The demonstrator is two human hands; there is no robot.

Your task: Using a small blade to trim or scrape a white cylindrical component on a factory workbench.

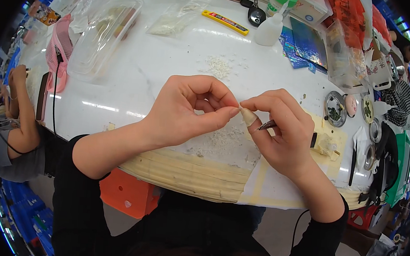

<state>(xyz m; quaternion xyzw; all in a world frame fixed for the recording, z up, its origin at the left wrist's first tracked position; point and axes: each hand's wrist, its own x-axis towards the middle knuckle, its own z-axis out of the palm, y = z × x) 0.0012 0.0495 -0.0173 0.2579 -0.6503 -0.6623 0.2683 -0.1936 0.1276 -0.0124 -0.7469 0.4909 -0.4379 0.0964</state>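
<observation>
My left hand [187, 108] is closed in a pinch, thumb and forefinger meeting on something too small to make out. The fingertips of my right hand [284, 127] come up against the same spot. A beige cover [248, 117] wraps the tip of my right thumb. Tucked across the right palm is a slim tool [267, 125] with a pointed metal tip; its dark end shows past the back of the hand, and its exact kind is unclear. Beyond both hands lies a small heap of tiny white pieces [218, 67], and more white bits [221, 140] are scattered beneath them.
A yellow cutter [225, 23], a car key [256, 12] and a white squeeze bottle [269, 29] lie or stand at the back. Clear plastic box [103, 38] at left; round metal dish [335, 109] at right. Beige tape [187, 172] lines the table's front edge. Another person's arm [23, 109] is far left.
</observation>
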